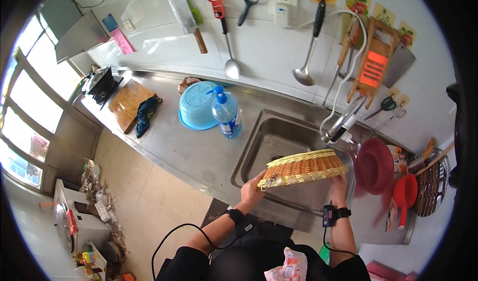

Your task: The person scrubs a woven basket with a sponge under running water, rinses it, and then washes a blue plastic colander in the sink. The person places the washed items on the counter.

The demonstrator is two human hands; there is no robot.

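A woven basket [306, 168], brown with pale yellow rims, is held tilted on its side above the stainless steel sink [257, 143]. My left hand [252, 192] grips its left end, and my right hand [338, 189] holds it from below at the right end. Fingers of both hands are partly hidden by the weave. Dark stains mark the basket's lower left edge. Behind it the metal faucet [341, 122] reaches over the sink from the back right, with a white hose beside it. Some dark bits [276, 157] lie on the sink floor.
A clear blue pump bottle [227, 115] and an upturned blue plastic basin [196, 105] stand left of the sink. Farther left lie a dark cloth [146, 115] and a wooden cutting board [129, 103]. To the right are a maroon basin [374, 166] and a red ladle [405, 191].
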